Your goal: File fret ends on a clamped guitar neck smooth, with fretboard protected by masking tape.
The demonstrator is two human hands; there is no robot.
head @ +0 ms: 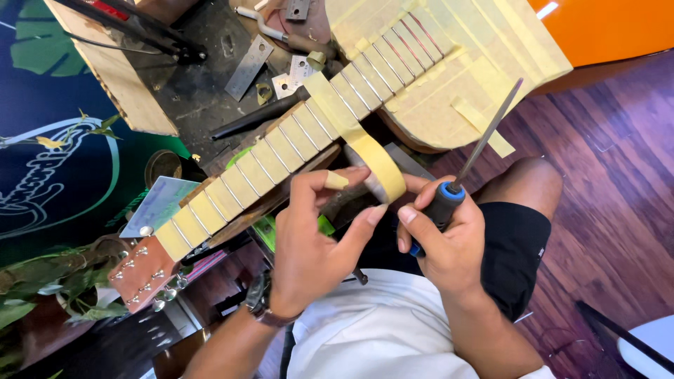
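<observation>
Risk noted first: long grey metal file with black-and-blue handle (484, 137) held in same hand as tape work, tip angled up over the masked acoustic guitar body (449, 77); a slip could likely scratch the orange top where bare at upper right, or snag tape. Second risk, judged: strip of cream masking tape (337, 116) pulled across the neck could go down skewed or wrinkled if tension uneven, covering a fret wire instead of wood. Right hand (442, 238) closed around file handle, thumb and forefinger also pinching the roll of cream masking tape (382, 165). Left hand (316, 231) partly open, fingertips pressing at the roll's edge, small scrap of tape stuck on one finger; wristwatch at wrist. Roll sits just in front of the neck, touching both hands, its free strip running up and over the fretboard. Guitar neck (281, 151) lies diagonally, each wood gap between frets covered by cream tape, thin metal frets left bare; reddish-brown headstock with silver tuners (144, 274) at lower left. Body largely wrapped in overlapping cream tape. Dark cluttered work surface (189, 98) behind neck carries small metal plates.
</observation>
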